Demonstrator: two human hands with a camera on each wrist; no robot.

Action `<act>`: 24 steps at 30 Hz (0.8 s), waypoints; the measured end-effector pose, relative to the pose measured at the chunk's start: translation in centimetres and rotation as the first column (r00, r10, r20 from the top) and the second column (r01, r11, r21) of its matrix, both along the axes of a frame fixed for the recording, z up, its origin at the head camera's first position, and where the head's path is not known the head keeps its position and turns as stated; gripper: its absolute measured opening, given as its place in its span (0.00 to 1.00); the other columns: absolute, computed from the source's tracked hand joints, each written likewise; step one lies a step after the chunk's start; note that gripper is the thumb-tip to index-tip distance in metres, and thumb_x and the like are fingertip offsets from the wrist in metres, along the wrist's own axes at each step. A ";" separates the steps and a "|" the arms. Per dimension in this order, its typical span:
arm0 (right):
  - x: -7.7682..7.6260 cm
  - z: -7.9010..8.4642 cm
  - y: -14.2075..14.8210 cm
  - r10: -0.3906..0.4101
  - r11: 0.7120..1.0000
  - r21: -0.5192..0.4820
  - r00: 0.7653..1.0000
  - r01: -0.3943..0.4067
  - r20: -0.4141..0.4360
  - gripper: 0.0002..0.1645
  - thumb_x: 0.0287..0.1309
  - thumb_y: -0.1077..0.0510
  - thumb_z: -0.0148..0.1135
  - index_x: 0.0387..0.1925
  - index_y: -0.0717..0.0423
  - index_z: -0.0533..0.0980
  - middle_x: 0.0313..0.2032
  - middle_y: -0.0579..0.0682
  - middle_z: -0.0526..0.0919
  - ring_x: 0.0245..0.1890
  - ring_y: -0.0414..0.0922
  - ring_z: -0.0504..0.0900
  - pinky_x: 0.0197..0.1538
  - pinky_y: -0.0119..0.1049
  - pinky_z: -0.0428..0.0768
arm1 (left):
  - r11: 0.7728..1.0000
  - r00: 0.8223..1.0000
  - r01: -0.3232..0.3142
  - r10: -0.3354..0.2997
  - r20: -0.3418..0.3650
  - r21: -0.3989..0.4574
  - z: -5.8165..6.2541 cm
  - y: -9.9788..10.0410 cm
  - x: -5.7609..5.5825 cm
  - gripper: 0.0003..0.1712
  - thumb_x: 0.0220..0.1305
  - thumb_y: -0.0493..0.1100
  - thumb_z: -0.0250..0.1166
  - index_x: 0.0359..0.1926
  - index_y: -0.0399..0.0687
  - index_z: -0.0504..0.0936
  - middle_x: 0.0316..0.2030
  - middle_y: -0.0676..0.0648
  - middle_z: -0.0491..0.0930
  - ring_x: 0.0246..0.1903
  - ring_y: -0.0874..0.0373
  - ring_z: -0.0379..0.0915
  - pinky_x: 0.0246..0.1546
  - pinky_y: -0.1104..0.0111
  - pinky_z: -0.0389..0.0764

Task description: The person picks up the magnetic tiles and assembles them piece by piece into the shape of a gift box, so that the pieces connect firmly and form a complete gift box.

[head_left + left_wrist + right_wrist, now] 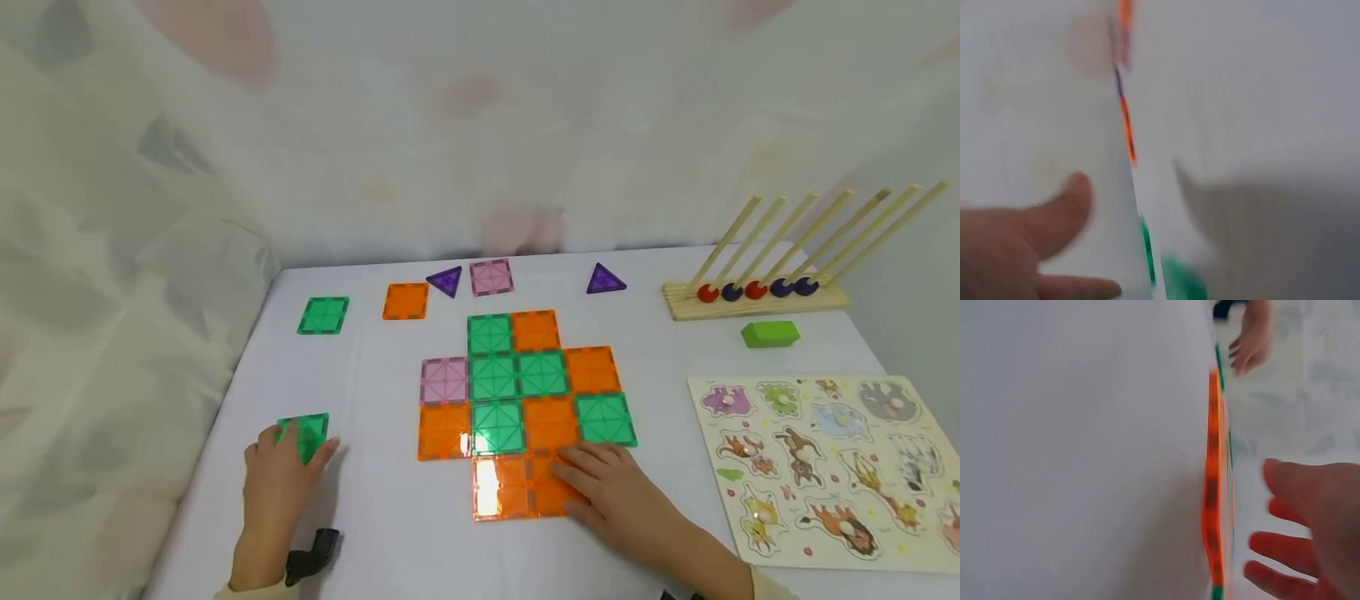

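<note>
My left hand (277,479) reaches over a lone green square tile (312,435) at the left of the table. In the left wrist view its thumb (1069,209) and one finger stretch out, apart from each other, with nothing pinched between them. A patchwork of green, orange and pink magnetic tiles (495,377) lies flat in the middle. Over its lower right orange tile (546,490) is my right hand (618,496), fingertips at the tile's edge. The right wrist view shows these fingers (1282,550) extended and spread; whether they touch the tile I cannot tell.
Along the back lie a green tile (323,316), an orange tile (406,301), a pink tile (491,277) and two purple triangles (446,281). At the right stand a wooden peg rack (757,305) with beads, a green block (771,334) and an animal puzzle board (817,492).
</note>
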State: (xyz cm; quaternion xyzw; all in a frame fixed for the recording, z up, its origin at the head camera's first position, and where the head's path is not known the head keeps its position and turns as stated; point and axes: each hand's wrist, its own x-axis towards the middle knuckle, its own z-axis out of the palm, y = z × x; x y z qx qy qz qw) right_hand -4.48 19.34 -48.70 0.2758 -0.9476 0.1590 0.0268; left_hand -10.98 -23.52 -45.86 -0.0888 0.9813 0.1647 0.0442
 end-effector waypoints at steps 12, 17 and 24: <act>-3.8 0.5 3.5 -0.424 0.869 -0.111 0.840 0.483 0.339 0.52 0.61 0.33 0.54 0.74 0.55 0.48 0.71 0.71 0.49 0.70 0.68 0.47 0.59 0.78 0.46 | 0.202 0.963 -0.212 -0.124 0.240 0.956 0.0 8.3 -1.0 0.45 0.72 0.60 0.46 0.75 0.38 0.41 0.73 0.40 0.51 0.73 0.48 0.49 0.69 0.61 0.57; -4.2 -0.1 3.9 -0.406 0.865 -0.144 0.839 0.480 0.362 0.52 0.62 0.32 0.52 0.75 0.56 0.46 0.72 0.70 0.49 0.72 0.66 0.44 0.59 0.78 0.38 | -0.117 0.934 -0.355 -0.091 0.346 0.927 0.1 8.5 -1.5 0.41 0.75 0.57 0.45 0.74 0.39 0.41 0.72 0.39 0.49 0.72 0.49 0.48 0.72 0.62 0.53; -4.2 0.1 3.5 -0.388 0.877 -0.145 0.854 0.458 0.348 0.50 0.63 0.34 0.53 0.74 0.57 0.49 0.72 0.68 0.52 0.72 0.65 0.46 0.60 0.78 0.38 | -0.175 0.921 -0.390 -0.088 0.380 0.904 0.4 8.5 -1.7 0.40 0.75 0.55 0.46 0.75 0.45 0.37 0.72 0.39 0.47 0.71 0.48 0.45 0.73 0.60 0.52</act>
